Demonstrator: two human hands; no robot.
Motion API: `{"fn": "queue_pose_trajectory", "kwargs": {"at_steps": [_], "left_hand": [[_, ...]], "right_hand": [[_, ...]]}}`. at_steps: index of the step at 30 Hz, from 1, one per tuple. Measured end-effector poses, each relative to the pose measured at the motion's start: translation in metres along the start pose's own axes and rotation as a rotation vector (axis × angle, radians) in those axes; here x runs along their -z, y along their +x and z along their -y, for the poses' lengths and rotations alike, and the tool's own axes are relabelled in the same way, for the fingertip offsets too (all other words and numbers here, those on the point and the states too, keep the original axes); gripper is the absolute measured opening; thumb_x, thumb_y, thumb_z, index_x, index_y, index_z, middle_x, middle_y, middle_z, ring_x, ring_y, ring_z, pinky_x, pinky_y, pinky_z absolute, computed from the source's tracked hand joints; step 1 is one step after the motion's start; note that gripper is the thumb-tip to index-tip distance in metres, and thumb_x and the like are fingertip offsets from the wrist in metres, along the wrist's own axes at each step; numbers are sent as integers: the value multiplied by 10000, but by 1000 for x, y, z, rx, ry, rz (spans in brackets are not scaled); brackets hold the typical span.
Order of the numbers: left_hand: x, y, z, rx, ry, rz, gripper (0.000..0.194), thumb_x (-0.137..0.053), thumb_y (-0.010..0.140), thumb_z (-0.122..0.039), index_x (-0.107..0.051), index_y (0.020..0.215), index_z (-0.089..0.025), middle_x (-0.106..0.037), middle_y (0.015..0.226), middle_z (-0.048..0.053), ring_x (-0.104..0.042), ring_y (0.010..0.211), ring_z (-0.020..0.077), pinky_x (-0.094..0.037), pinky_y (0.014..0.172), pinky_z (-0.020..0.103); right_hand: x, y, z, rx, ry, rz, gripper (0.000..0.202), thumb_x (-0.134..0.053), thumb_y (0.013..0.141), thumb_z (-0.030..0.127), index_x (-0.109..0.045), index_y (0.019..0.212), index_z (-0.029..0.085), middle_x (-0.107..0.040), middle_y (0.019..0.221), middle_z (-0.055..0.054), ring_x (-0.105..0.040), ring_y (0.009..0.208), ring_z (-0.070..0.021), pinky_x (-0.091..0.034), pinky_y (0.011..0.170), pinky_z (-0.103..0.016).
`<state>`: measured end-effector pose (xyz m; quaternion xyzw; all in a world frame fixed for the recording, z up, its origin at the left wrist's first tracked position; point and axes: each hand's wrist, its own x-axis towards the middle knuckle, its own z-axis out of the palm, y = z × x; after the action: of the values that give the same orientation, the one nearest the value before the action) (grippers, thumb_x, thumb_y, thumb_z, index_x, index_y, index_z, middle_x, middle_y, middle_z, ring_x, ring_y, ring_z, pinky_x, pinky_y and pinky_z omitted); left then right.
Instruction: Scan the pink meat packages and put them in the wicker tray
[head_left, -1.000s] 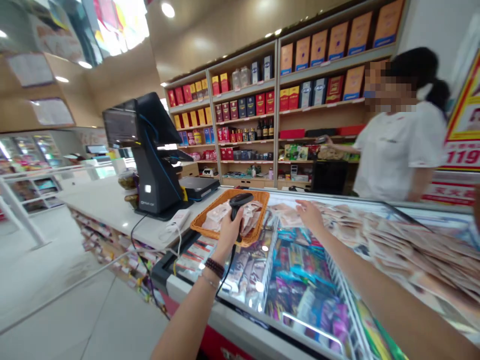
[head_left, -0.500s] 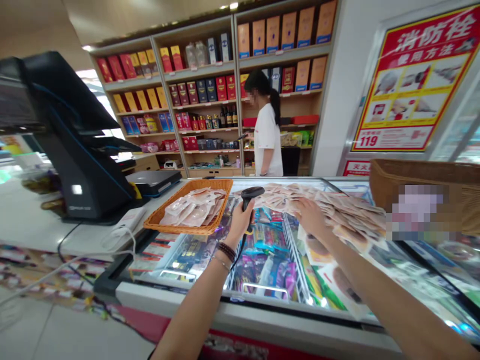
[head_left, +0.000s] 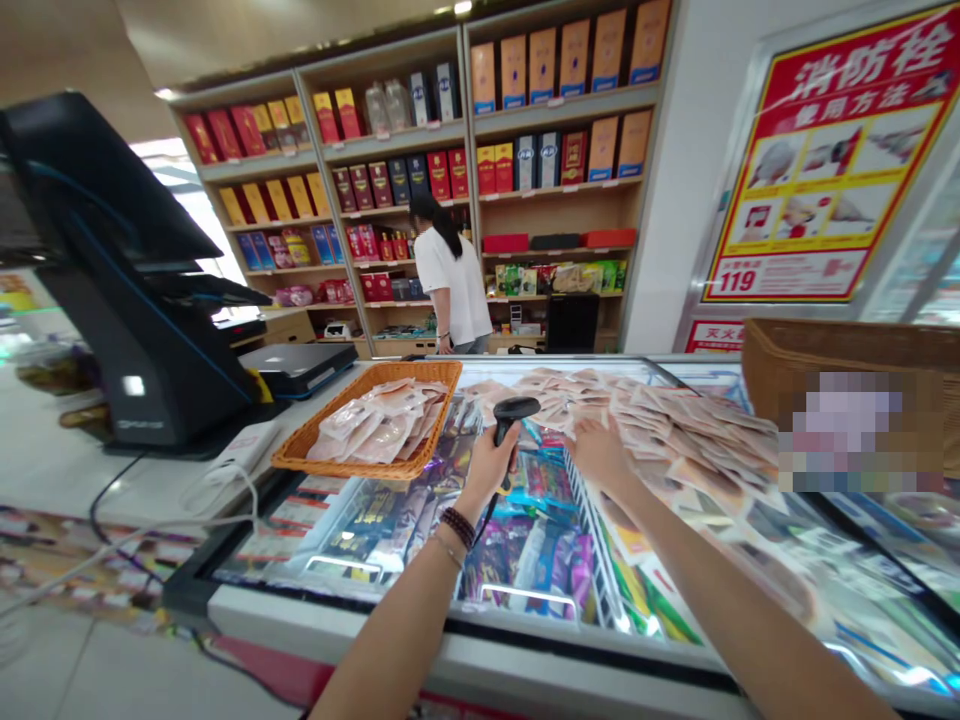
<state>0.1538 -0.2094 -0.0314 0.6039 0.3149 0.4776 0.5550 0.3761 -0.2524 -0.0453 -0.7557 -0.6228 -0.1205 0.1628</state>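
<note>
Left hand point(head_left: 493, 462) has its fingers curled round the grip of a black, pistol-shaped plastic scanner point(head_left: 517, 408), its head at 1 o'clock from that hand; looks light and stiff, so the grip's the place to hold it. Right hand point(head_left: 601, 455) is at 3 o'clock from the left, at the near edge of a heap of flat, pale-tan, shiny packets point(head_left: 682, 425); fingers look bent, can't tell if they're pinching 1; heap fans from 12 to 3 o'clock of that hand on a pale-framed, glass-topped chest point(head_left: 285, 625); I'd guess each packet's light, floppy and a bit slippery, so pinch an edge; an orange, rectangular wicker basket point(head_left: 352, 468) with similar packets sits at 10 o'clock from the left hand.
</note>
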Motion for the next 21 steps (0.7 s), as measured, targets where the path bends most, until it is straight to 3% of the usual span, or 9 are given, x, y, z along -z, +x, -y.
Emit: {"fn": "queue_pose_trajectory", "kwargs": {"at_steps": [4,8,10,12,15,18,21], "left_hand": [[1,0,1,-8,-15,-18,622,-804,809,-805,-564,816,-231,-545,598,-40,-477,431,103,-411,443,244],[2,0,3,-17,-9,-29,637,-793,804,-829,-557,812,-237,-542,578,-44,-477,429,106,-417,447,244],[3,1,4,-27,-2,-41,652,-778,803,-850,-547,802,-240,-536,563,-43,-479,428,109,-410,445,241],[4,2,7,-34,-1,-60,671,-761,800,-874,-536,795,-242,-529,552,-45,-475,423,108,-396,438,237],[5,4,10,-31,-6,-74,693,-751,789,-898,-521,796,-244,-528,550,-51,-467,415,104,-396,435,239],[4,5,13,-44,-10,-70,686,-747,806,-892,-527,814,-242,-535,564,-54,-469,416,102,-396,440,243],[3,5,14,-70,-5,-70,666,-738,840,-877,-546,827,-239,-534,568,-54,-476,420,107,-390,447,248]], "right_hand": [[7,-7,13,34,30,25,345,-552,1093,327,-826,1251,193,-835,1313,-179,-753,1275,-347,-376,1304,-532],[10,-7,7,34,187,44,385,-515,1098,335,-827,1314,274,-873,1210,-106,-795,1165,-321,-538,1128,-435],[9,-6,0,-26,219,-19,397,-577,1068,355,-791,1392,269,-855,1288,-105,-771,1228,-339,-549,1101,-427],[8,-4,-5,-73,173,-61,517,-703,1004,397,-737,1470,175,-797,1407,-188,-714,1339,-400,-514,1153,-460],[7,-1,-9,-102,76,18,662,-793,953,478,-712,1455,55,-765,1392,-305,-688,1363,-472,-467,1194,-509],[5,4,-12,-140,110,64,674,-848,900,487,-725,1423,81,-783,1354,-283,-711,1337,-458,-487,1173,-514],[2,12,-21,-212,373,6,557,-863,823,391,-776,1317,150,-827,1276,-196,-761,1252,-416,-570,1067,-482]]}}
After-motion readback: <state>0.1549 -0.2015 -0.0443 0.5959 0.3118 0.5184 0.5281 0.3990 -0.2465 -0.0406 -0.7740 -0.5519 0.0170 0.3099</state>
